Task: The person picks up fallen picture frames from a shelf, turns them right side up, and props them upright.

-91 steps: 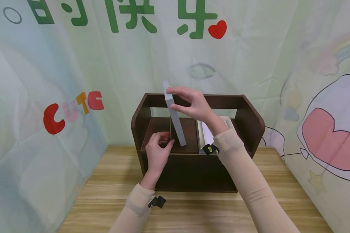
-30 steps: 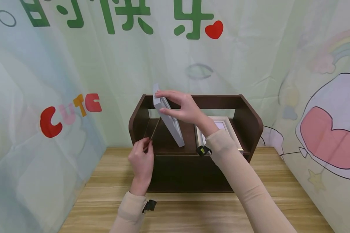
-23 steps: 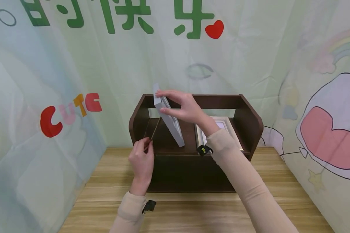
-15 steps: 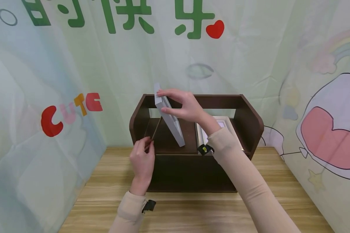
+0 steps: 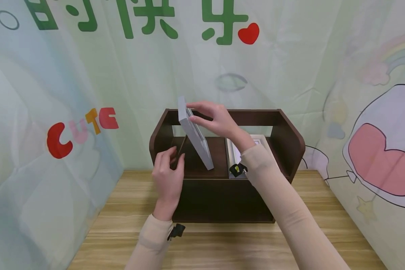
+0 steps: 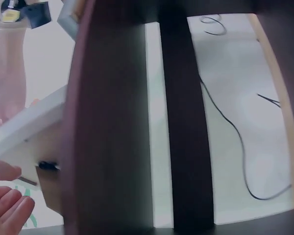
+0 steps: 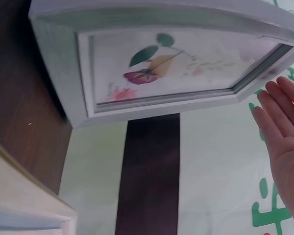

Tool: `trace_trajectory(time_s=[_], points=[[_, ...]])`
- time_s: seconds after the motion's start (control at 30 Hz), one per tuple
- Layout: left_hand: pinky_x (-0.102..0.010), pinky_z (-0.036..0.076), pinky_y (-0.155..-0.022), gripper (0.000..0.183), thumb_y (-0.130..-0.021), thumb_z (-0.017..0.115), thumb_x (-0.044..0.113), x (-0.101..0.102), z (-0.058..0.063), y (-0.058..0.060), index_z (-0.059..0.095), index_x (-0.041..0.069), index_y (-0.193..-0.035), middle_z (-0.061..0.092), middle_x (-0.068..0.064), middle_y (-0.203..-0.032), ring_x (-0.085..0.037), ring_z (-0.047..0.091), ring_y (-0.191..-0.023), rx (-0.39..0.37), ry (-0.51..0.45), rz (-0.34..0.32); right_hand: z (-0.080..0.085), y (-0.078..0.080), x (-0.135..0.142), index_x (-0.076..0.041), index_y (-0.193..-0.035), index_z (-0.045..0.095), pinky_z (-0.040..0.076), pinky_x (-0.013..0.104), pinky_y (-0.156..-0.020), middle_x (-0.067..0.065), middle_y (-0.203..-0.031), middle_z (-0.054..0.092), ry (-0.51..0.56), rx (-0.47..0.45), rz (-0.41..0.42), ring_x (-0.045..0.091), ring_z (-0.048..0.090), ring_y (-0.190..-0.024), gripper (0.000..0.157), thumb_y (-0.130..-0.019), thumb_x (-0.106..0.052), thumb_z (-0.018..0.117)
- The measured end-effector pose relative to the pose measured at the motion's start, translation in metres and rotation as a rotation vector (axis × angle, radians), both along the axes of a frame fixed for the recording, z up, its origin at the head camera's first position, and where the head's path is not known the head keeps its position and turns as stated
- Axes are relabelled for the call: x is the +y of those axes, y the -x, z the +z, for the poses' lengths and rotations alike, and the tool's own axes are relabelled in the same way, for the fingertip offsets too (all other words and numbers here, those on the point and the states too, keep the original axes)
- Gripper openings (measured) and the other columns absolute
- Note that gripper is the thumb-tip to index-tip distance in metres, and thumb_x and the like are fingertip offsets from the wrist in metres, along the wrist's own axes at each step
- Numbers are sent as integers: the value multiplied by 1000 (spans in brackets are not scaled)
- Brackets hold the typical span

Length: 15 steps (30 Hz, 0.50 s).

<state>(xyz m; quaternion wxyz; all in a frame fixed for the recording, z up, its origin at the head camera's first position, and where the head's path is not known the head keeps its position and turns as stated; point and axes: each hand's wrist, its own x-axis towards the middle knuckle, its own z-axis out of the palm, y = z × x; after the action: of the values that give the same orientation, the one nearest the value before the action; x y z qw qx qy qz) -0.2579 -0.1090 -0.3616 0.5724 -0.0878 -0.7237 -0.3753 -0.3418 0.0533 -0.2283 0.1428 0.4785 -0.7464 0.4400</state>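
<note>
Left hand and right hand about a white picture frame

Hands, one pair, bare: neither grips. Right: fingers nearly straight, by the upper front rim of the frame; whether they touch it, cannot tell. Left: on the frame's back side, thumb and fingers parted, near the leg.

Backdrop sheet, pale, printed with green characters; hung behind and at both sides.

Bench, wood-grained.

Shelf unit, dark brown, raised sides and a back rail; stands on the bench.

White picture frame, principal item: on the shelf unit's upper board, left of its middle, lower edge down, tilted to the left. Judged light and stiff; smooth rim, possibly slippery; pane likely fragile. Best taken by the two side rims, fingers clear of the pane and the leg.

Second frame, cream, at the right of the same board; appears to lie flat, partly hidden by the right forearm.

Flower picture, a rose and leaves, behind the pane of the white frame.

Leg, thin, brown, slanting from the frame's back; likely hinged, so apt to fold if knocked. Its foot is hidden.
</note>
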Motion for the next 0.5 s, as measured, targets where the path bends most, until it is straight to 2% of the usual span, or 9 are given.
trace_trajectory(time_s=[0.2, 0.33, 0.5], points=[[-33, 57, -72, 30, -79, 77, 17, 11, 16, -1, 69, -1, -101, 63, -14, -93, -22, 64, -83, 21, -44, -69, -12, 21, -1, -2, -130, 55, 43, 27, -104, 13, -132, 57, -45, -77, -61, 22, 53, -125, 41, -92, -18, 61], [-31, 57, -72, 32, -78, 78, 18, 17, 23, -1, 68, -1, -102, 63, -14, -92, -20, 64, -83, 22, -74, -107, -14, 26, -3, -3, -137, 48, 42, 27, -104, 11, -139, 52, -124, -142, -132, 19, 50, -128, 48, -94, -21, 59], [-30, 57, -72, 34, -77, 79, 20, 24, 27, -1, 68, 0, -102, 63, -12, -92, -18, 63, -84, 1, -109, -148, -14, 31, -6, -5, -139, 44, 42, 29, -104, 11, -141, 50, -197, -187, -208, 20, 49, -129, 49, -94, -17, 58]])
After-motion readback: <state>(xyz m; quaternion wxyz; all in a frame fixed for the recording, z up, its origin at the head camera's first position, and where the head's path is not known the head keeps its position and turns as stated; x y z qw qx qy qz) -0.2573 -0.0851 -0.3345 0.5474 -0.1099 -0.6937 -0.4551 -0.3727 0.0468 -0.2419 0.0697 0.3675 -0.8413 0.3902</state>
